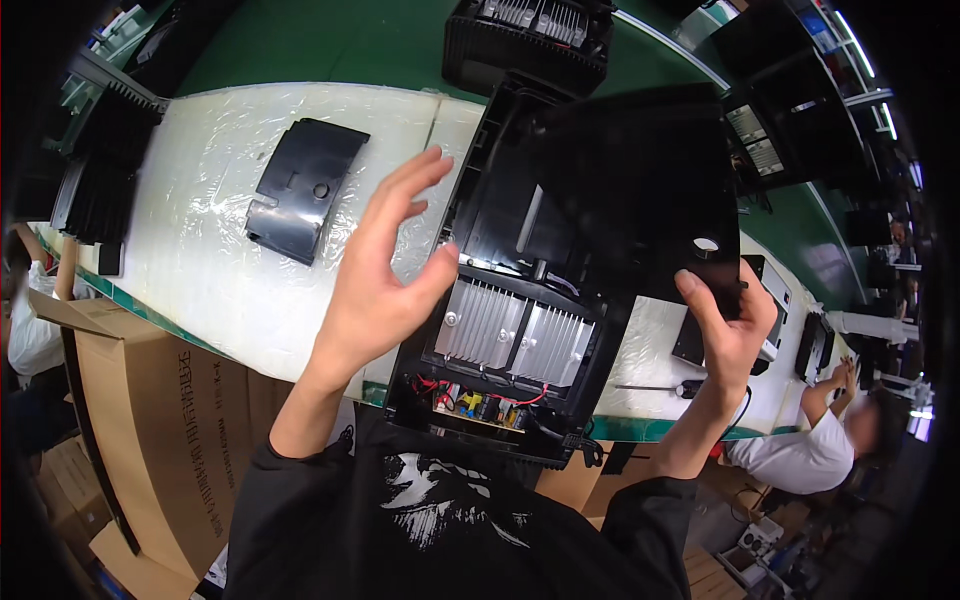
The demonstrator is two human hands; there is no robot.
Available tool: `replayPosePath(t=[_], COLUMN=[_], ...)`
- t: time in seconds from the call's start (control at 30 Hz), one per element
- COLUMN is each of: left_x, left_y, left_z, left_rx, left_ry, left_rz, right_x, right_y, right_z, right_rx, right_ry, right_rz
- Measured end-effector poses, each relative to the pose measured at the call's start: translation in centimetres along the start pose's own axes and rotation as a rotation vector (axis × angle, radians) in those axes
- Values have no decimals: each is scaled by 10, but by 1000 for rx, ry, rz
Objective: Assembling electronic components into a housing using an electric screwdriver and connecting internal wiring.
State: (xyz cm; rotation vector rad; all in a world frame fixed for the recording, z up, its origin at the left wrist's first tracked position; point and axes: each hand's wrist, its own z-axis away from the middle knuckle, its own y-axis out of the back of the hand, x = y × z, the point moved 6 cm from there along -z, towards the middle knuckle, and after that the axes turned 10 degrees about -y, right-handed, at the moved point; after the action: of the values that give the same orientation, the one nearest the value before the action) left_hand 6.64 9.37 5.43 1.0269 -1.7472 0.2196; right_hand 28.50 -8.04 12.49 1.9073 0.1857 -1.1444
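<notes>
In front of me, a black rectangular electronic housing (pixel 590 395) lies open at the table's near edge. Inside it are silver finned heat sinks (pixel 476 325) and a circuit board (pixel 482 408) with coloured parts and red wires. My right hand (pixel 738 325) grips the near right corner of a black panel (pixel 640 180), thumb on top beside a round hole. That panel is tilted over the far part of the housing and hides it. My left hand (pixel 380 260) is open, fingers spread, beside the housing's left wall; whether the thumb touches it I cannot tell.
A curved black plastic cover (pixel 308 188) lies on the film-covered table (pixel 215 150) to the left. Another finned housing (pixel 528 45) stands at the back. A screwdriver (pixel 686 389) lies at the right. Below left stands a cardboard box (pixel 150 420). A person (pixel 800 460) is at the far right.
</notes>
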Motion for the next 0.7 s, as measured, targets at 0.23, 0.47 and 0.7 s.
replayPosePath(t=[0.23,0.47,0.7], left_x=[-31,-37,-29], left_y=[-19,-19,-17], left_z=[10,15,15], left_rx=[-12,-22,85], left_ry=[137,186,141], left_rz=[2,58,75], right_x=[-7,-18,-24], right_y=[-5,-14,-35], right_z=[-11,-11,-9], right_rx=[-90,-138,-253], right_ry=[45,230,362], right_rz=[109,209,221])
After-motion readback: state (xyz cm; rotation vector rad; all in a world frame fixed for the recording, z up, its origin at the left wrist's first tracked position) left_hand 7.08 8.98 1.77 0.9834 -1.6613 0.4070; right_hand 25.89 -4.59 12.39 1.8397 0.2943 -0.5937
